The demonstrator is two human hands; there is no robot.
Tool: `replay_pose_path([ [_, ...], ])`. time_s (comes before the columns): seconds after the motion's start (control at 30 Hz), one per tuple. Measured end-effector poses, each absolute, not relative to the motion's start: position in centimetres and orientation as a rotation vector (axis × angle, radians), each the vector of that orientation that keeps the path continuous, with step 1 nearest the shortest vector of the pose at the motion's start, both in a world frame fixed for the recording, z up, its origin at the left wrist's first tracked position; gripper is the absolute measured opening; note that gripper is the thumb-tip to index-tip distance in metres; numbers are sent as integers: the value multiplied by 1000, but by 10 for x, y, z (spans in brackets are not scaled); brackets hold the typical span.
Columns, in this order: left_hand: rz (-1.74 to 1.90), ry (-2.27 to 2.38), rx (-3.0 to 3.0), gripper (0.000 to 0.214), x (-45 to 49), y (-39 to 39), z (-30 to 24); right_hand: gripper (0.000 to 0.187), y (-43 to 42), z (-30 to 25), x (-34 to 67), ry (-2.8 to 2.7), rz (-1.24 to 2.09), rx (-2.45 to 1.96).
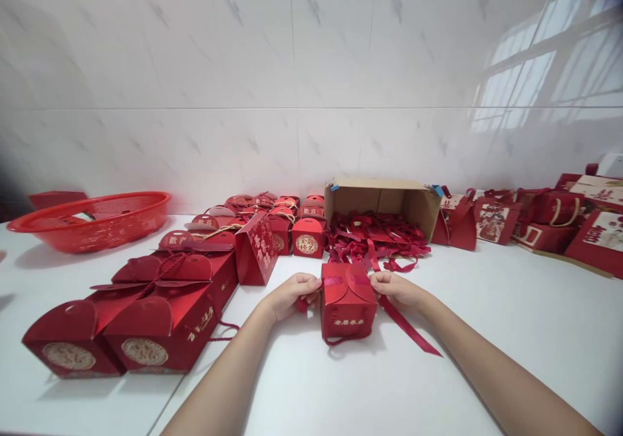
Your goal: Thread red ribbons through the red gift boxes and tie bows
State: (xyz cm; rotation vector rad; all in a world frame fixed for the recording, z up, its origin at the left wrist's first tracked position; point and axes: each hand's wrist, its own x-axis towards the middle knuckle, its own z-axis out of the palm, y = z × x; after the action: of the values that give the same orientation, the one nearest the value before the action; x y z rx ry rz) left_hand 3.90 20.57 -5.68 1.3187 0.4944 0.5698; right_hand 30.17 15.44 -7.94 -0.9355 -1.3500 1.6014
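Note:
A small red gift box (347, 306) with gold lettering stands on the white table (438, 371) in front of me. A dark red ribbon (407, 329) passes through its top flaps and trails off to the right across the table. My left hand (291, 294) is closed, pinching the ribbon at the box's left top corner. My right hand (396, 290) is closed on the ribbon at the right top corner. Both hands touch the box's upper edge.
Several finished red gift boxes (160, 319) line the left side, with smaller ones (308, 236) behind. An open cardboard box (384, 202) lies on its side, spilling red ribbons (377, 241). A red plastic basket (92, 218) sits far left. More red bags (549, 218) stand at right.

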Motion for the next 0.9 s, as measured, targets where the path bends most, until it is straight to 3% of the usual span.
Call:
replay_pose_path([
  [0.9,523,451,1267,31,35,209,-57,35,150,-72,304,-1333,1608,-911],
])
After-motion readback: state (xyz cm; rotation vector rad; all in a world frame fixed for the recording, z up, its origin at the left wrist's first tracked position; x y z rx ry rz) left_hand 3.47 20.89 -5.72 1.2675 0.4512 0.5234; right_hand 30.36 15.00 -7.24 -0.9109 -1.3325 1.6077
